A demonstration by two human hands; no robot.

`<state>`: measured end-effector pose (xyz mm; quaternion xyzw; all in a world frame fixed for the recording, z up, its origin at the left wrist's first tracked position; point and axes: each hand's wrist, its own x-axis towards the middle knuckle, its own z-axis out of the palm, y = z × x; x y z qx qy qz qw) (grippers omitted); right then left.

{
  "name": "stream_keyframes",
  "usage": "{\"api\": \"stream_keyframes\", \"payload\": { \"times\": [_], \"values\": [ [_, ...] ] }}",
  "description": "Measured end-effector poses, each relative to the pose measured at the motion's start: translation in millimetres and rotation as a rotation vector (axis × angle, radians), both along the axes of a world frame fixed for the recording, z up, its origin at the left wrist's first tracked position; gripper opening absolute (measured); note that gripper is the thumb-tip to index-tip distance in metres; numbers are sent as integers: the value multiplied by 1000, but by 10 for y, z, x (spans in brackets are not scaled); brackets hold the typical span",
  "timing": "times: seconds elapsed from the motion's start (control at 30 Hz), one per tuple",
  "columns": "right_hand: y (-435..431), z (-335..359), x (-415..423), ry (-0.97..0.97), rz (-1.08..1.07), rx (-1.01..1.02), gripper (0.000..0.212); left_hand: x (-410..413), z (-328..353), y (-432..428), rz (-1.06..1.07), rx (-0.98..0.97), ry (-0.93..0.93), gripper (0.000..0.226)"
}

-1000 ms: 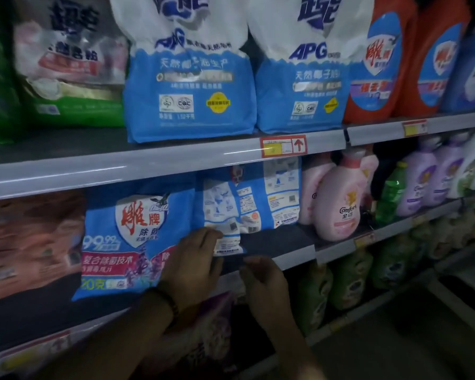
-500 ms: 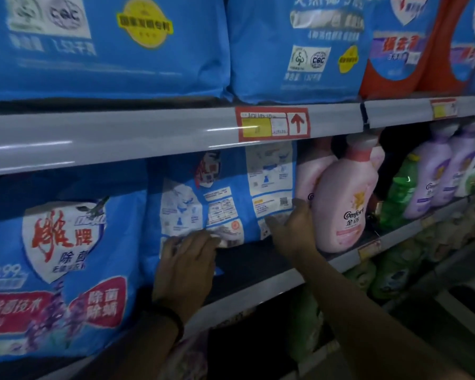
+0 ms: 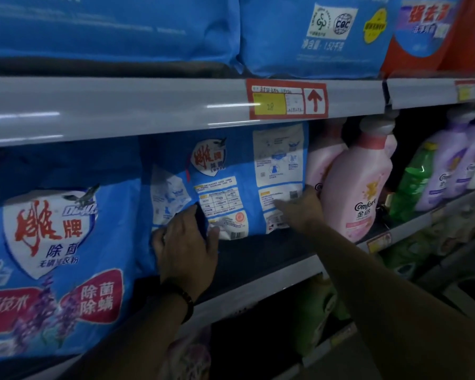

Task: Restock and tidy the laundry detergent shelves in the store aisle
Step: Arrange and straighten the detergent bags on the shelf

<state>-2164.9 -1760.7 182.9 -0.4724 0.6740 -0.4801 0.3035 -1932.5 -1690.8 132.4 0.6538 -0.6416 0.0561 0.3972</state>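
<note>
From the head camera I count two blue plastic detergent bags on the grey-edged middle shelf (image 3: 258, 256). A front-facing blue bag (image 3: 52, 242) is on the left, and a back-facing blue bag (image 3: 231, 174) touches it on the right. Further right stand two pink Comfort bottles (image 3: 359, 187), one green bottle (image 3: 414, 182) and at least two purple bottles (image 3: 444, 165).

The upper shelf (image 3: 121, 111) carries two more blue powder bags (image 3: 299, 37) and a red jug (image 3: 422, 50). One red-and-yellow price label (image 3: 285, 98) sits on its rail.

The left grip (image 3: 187, 250) clasps the back-facing blue bag's lower left, thumb at its bottom edge. The right grip (image 3: 299, 209) clutches its lower right corner, fingers tucked behind, just beside the pink bottles.

A second ago the right grip was down at the shelf edge, off the bag. Half a second ago it had reached that corner, and it stays there.
</note>
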Motion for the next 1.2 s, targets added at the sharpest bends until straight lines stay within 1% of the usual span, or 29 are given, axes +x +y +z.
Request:
{"api": "stream_keyframes", "payload": {
  "times": [0.07, 0.13, 0.17, 0.23, 0.3, 0.33, 0.37, 0.4, 0.47, 0.5, 0.57, 0.6, 0.67, 0.73, 0.83, 0.9, 0.97, 1.03, 1.13, 1.2],
  "values": [
    [60, -18, -41, 53, -17, 12, 60, -25, 51, -25, -4, 43, 28, 58],
    [159, 4, -82, 55, 22, 21, 43, -19, 96, -55, -15, 133, 17, 62],
    [211, 17, -113, 41, 52, 18, 36, -9, 121, -71, -22, 175, 11, 62],
    [341, 35, -159, -12, 108, -19, 28, 5, 168, -105, -38, 235, 5, 52],
    [494, 57, -160, -28, 123, -93, 23, -23, 226, -96, -34, 276, 14, 47],
    [555, 57, -155, -16, 118, -136, 22, -66, 254, -61, -27, 286, 26, 52],
    [614, 56, -145, 2, 100, -170, 22, -124, 268, -10, -24, 269, 39, 57],
    [668, 55, -133, 23, 67, -199, 23, -197, 279, 61, -28, 227, 51, 58],
    [768, 67, -91, 81, -31, -261, 27, -363, 312, 206, -86, 182, 97, 49],
    [819, 75, -63, 117, -79, -293, 30, -445, 333, 260, -138, 213, 135, 49],
    [933, 89, -9, 161, -148, -363, 31, -595, 393, 343, -256, 301, 247, 62],
    [980, 91, 2, 159, -177, -394, 30, -651, 439, 371, -313, 343, 325, 68],
    [1055, 92, 9, 142, -248, -431, 28, -740, 530, 397, -435, 419, 510, 67],
    [1101, 93, 43, 184, -302, -463, 22, -803, 603, 431, -542, 510, 661, 69],
    [1177, 104, 174, 280, -339, -511, 12, -873, 717, 431, -667, 576, 900, 83],
    [1244, 106, 303, 268, -347, -531, 9, -855, 798, 416, -775, 629, 1007, 82],
    [1349, 76, 477, 240, -285, -580, 14, -772, 846, 372, -865, 661, 1022, 79],
    [1483, 14, 696, 248, -103, -588, 30, -666, 873, 405, -882, 623, 1008, 68],
    [1550, -100, 919, 203, 202, -481, 44, -534, 847, 488, -715, 494, 930, 42],
    [1495, -143, 911, 124, 358, -419, 40, -475, 796, 516, -504, 376, 805, 24]
  ]
}}
